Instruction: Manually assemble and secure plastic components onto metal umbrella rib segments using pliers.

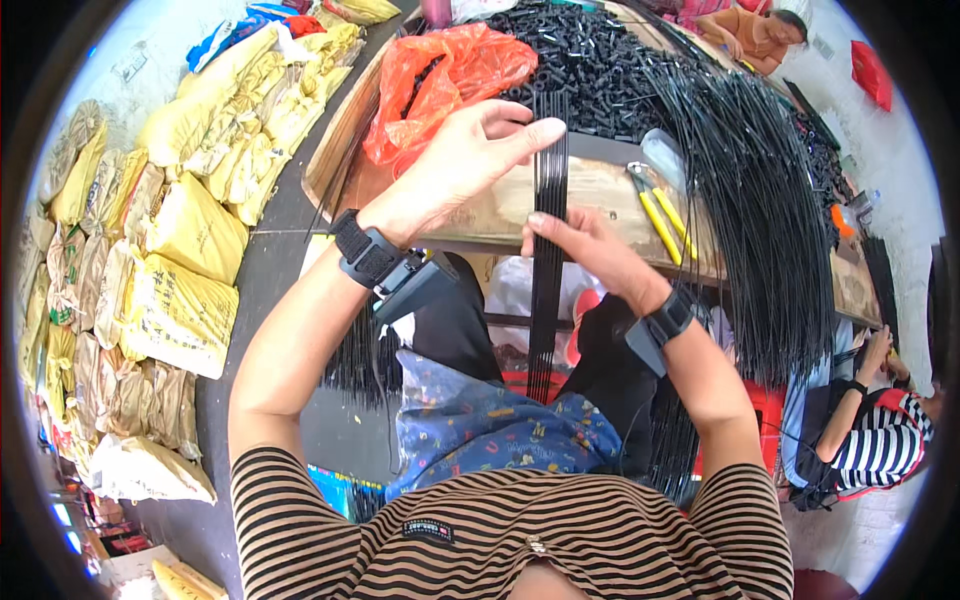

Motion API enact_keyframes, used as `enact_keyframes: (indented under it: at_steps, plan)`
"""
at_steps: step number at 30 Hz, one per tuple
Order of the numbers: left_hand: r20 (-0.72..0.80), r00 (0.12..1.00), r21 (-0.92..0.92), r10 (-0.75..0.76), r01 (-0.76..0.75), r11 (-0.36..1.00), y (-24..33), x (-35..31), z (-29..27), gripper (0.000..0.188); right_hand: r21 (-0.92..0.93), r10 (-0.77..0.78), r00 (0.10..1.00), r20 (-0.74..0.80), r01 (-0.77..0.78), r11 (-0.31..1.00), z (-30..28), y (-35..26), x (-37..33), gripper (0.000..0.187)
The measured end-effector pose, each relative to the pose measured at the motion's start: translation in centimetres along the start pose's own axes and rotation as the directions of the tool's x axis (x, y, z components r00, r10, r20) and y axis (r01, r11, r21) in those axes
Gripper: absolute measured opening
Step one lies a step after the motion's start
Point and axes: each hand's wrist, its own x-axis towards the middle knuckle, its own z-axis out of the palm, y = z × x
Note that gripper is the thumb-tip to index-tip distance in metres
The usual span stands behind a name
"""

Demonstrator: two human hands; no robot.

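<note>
A bundle of long, thin black strips (548,290) stands upright in front of me, its lower ends hanging between my knees. My left hand (465,155) is at the upper part of the bundle, thumb across the strips and fingers curled behind. Lower down, my right hand (592,248) grips the same bundle, its thumb pressed over the front. Yellow-handled pliers (662,215) lie on the wooden table (600,200) just right of the bundle. A large heap of similar black strips (755,220) drapes over the table's right side.
Small black pieces (590,70) are piled at the back of the table, beside a red plastic bag (450,75). Yellow sacks (195,230) are stacked at the left. One person (760,35) sits at the far right; another, in a striped shirt (880,440), works at the right edge.
</note>
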Motion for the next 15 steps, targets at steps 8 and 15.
enact_keyframes:
  at_steps: [8, 15]
  plan:
    - [0.155, 0.982, -0.378, -0.11, 0.162, 0.912, 1.2, 2.3, 3.2, 0.021, 0.279, -0.033, 0.999, -0.019, 0.037, 0.96, 0.4, 0.0, -1.7, 0.039]
    - [0.093, 0.996, -0.362, -0.016, 0.049, 0.931, 3.4, 0.2, 6.5, 0.017, 0.409, -0.03, 0.997, -0.071, 0.057, 0.911, -1.5, 0.9, -2.1, 0.048]
